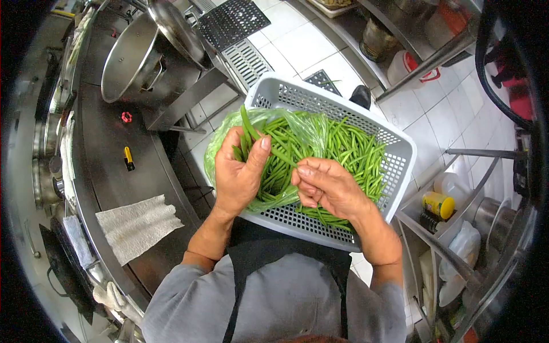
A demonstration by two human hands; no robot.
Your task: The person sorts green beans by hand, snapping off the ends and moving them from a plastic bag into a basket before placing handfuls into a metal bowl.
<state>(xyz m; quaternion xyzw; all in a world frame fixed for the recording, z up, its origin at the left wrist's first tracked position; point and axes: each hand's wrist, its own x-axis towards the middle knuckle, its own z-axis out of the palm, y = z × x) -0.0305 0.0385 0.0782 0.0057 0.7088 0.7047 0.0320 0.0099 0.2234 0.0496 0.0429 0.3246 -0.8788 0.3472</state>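
Observation:
Several green beans stick out of my left hand (240, 171), which is closed around them above the clear green plastic bag (220, 134). My right hand (329, 186) pinches the end of one green bean (281, 155) that stretches across toward the left hand. Below both hands sits a grey perforated plastic basket (403, 154). Loose green beans (357, 154) fill its right side, and more lie inside the opened bag on its left. The lower front of the basket is partly hidden by my right forearm.
On the steel counter at left lie a cloth (140, 226), a yellow-and-black cutter (128, 158) and a red knob (126, 117). A large steel pot (130, 60) stands behind them. To the right is a metal rack (446, 251) with a yellow-labelled container (438, 204). White tiles (291, 34) cover the floor.

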